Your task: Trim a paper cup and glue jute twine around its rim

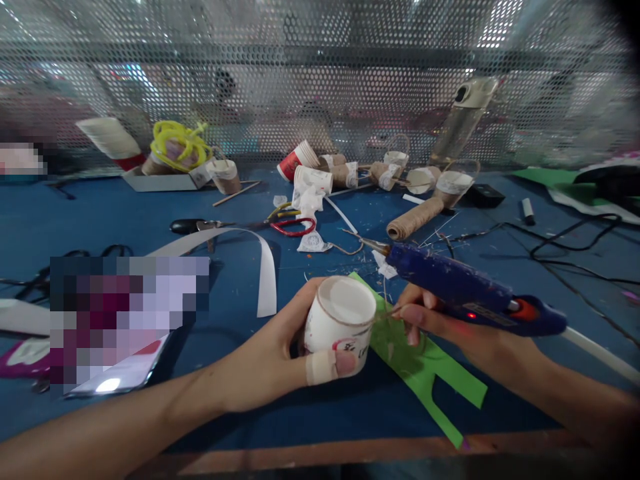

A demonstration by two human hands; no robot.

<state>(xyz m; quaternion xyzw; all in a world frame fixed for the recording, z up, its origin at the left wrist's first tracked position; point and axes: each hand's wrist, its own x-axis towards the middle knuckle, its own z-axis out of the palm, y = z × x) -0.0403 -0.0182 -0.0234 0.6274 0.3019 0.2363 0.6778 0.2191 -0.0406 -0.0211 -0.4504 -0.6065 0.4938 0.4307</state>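
Note:
My left hand (300, 353), with a bandage on its thumb, is wrapped around a white paper cup (345, 303). The cup has printing on its side and its open top faces up towards me. Right of the rim, my right hand (420, 313) pinches a thin strand of twine (387, 313) between thumb and fingers. A blue glue gun (450, 280) with a lit red light lies just above that hand, its nozzle pointing left. Whether the hand also supports the gun cannot be told. Below both hands lies a green cut strip (425, 370).
Scissors (293, 227), a white paper strip (267, 273) and a roll of brown twine or cloth (415, 220) lie ahead. Several cups (313, 179) stand or lie near the mesh screen (310, 87). A black cable (565, 257) runs along the right.

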